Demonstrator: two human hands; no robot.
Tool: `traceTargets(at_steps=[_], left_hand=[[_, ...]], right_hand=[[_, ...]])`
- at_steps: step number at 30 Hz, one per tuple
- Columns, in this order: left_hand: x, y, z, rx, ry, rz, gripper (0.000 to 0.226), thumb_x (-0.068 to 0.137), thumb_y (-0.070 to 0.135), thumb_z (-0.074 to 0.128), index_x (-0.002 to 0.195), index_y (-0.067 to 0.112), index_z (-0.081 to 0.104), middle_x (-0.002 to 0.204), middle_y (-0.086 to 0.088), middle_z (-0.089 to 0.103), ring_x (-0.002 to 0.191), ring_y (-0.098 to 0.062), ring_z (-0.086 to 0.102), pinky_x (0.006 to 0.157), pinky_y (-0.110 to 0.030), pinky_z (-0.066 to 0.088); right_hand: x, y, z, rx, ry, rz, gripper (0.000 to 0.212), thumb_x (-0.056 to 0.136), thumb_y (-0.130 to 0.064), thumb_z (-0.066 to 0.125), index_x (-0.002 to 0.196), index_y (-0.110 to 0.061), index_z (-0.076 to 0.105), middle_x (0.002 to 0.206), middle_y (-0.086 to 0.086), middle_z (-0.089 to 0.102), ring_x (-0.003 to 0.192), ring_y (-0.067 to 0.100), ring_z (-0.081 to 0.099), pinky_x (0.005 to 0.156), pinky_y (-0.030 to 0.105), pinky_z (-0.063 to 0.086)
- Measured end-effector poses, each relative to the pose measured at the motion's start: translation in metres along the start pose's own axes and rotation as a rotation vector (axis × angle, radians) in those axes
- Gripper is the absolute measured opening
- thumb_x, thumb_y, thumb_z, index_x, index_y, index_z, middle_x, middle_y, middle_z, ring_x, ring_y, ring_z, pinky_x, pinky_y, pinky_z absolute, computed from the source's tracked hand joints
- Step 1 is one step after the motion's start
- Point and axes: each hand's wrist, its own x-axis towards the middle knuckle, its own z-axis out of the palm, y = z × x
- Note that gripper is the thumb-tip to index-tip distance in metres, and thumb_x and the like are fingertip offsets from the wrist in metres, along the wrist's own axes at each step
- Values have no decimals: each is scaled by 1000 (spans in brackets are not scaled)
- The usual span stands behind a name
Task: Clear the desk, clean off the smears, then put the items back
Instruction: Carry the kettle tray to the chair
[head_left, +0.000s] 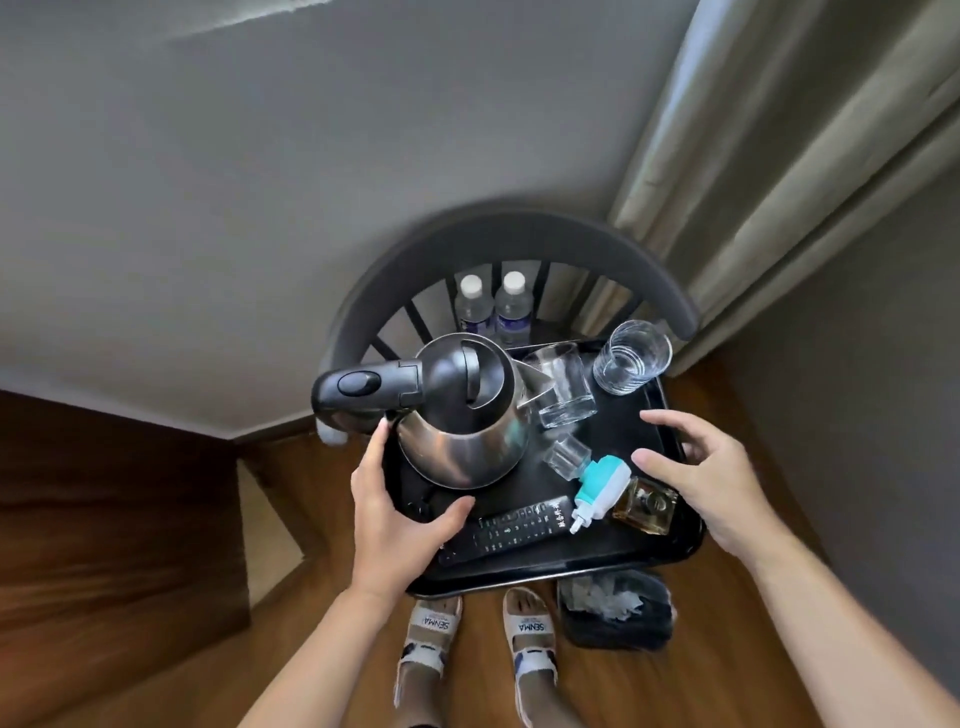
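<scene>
two hands were at a black tray (582, 564) loaded with the desk items, the tray apparently set on the seat of a dark chair (514, 234) by the curtain (779, 156), so the clearing stage looked nearly done. no table was visible in view.

left hand (395, 509) was at the tray's left edge, thumb over the rim toward the kettle base, fingers (375, 447) reaching up beside the kettle (462, 415); whether it gripped the rim or just rested there i could not tell. right hand (711, 478) hovered over the right edge, fingers spread and relaxed, holding nothing, probably just letting go or about to steady the load.

on the tray: kettle at the left side, handle sticking out past the left edge. one glass (563, 387) lay tipped near the far edge against the kettle spout, a second glass (631, 356) stood upright at the far right corner. a teal plug-in device (597, 486) with a clear bottle lay on its side mid-tray, an amber bottle (644, 506) just beside it toward the right edge, a remote (514, 527) along the near edge.

two water bottles (493, 306) stood behind the tray on the seat. a lined bin (615, 608) sat on the wooden floor (156, 623) beside the person's sandals (483, 634).
</scene>
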Motion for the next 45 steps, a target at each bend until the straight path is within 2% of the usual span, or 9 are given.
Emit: traceTargets(at_steps=[4, 9, 13, 19, 21, 26, 32, 36, 45], left_hand=[[14, -43, 31, -5, 5, -19, 116, 59, 51, 93, 153, 59, 25, 152, 21, 42, 146, -14, 40, 121, -35, 36], [33, -93, 63, -11, 7, -48, 115, 58, 53, 92, 153, 56, 28, 150, 26, 42, 146, -11, 41, 119, -32, 36], [47, -129, 85, -22, 13, -84, 115, 57, 54, 92, 155, 49, 30, 147, 31, 40, 146, -9, 40, 119, -32, 36], [67, -170, 116, -10, 31, -112, 116, 57, 55, 91, 156, 40, 32, 149, 20, 43, 144, -11, 42, 120, -35, 36], [73, -179, 123, -4, 31, -110, 114, 58, 56, 90, 155, 42, 32, 148, 32, 39, 145, -11, 41, 119, -32, 35], [80, -190, 130, 44, 75, -133, 115, 57, 59, 87, 155, 40, 30, 145, 34, 36, 143, -9, 38, 115, -22, 31], [81, -189, 136, 191, 92, -172, 123, 58, 66, 80, 160, 21, 29, 150, 18, 34, 138, -4, 29, 119, -38, 22], [82, -186, 131, 227, 39, -200, 121, 65, 70, 73, 164, 26, 20, 159, 9, 36, 147, -20, 31, 119, -39, 17], [63, -141, 101, 284, -33, -311, 84, 85, 47, 79, 156, 28, 39, 155, 4, 47, 145, -23, 39, 117, -43, 32]], right_hand=[[37, 40, 11, -10, -25, 18, 43, 80, -4, 84, 115, -27, 75, 107, -9, 71, 82, -16, 61, 63, 7, 48], [81, 92, 26, -18, -48, 59, 49, 78, -14, 88, 114, -44, 73, 119, -9, 70, 111, 9, 63, 89, 34, 57], [111, 123, 40, -7, -42, 53, 48, 78, -14, 88, 112, -45, 73, 119, -11, 70, 112, 11, 63, 83, 26, 54], [154, 149, 53, -38, -36, 70, 46, 78, -15, 88, 111, -43, 74, 119, -8, 70, 115, 16, 63, 101, 50, 54], [165, 156, 57, -73, -29, 59, 46, 77, -17, 89, 111, -44, 74, 122, -9, 68, 120, 17, 59, 106, 53, 50], [181, 162, 68, -114, -31, 21, 45, 78, -13, 88, 111, -39, 74, 119, -15, 67, 114, 1, 57, 111, 48, 44], [194, 167, 78, -226, 7, -27, 47, 81, -21, 85, 122, -36, 69, 129, -12, 62, 128, 12, 51, 115, 44, 40], [197, 168, 78, -372, 5, -38, 55, 85, -27, 81, 136, -33, 60, 138, -7, 58, 136, 18, 45, 115, 48, 40], [153, 111, 85, -602, -48, -156, 45, 94, -28, 70, 137, -27, 61, 154, 7, 44, 145, 26, 34, 119, 51, 31]])
